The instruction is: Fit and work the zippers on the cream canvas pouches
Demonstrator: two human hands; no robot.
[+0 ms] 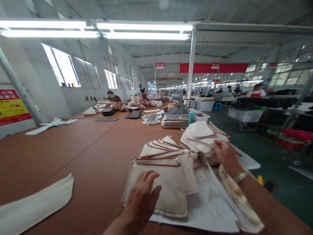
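Note:
My left hand (pixel 144 195) rests over a cream fabric pouch panel (pixel 168 192) with brown edging along its top, fingers stretched and thumb apart. Behind that panel, several similar brown-trimmed pieces (pixel 161 147) lie fanned out in an overlapping row. To the right, my right hand (pixel 226 155) is at the near right edge of a pile of cream fabric pieces (pixel 199 137). Its thumb and fingers are closed on the edge of a cream fabric piece; the fingertips are slightly blurred. White paper sheets (pixel 200 199) lie under the panels.
A long cream fabric strip (pixel 39 205) lies on the brown table (pixel 97 169) at left. Farther back are stacked dark-centred panels (pixel 176 120), a teal cylinder (pixel 191 117) and a metal post (pixel 191 65). Co-workers sit beyond, one person (pixel 113 97) at the table's far end.

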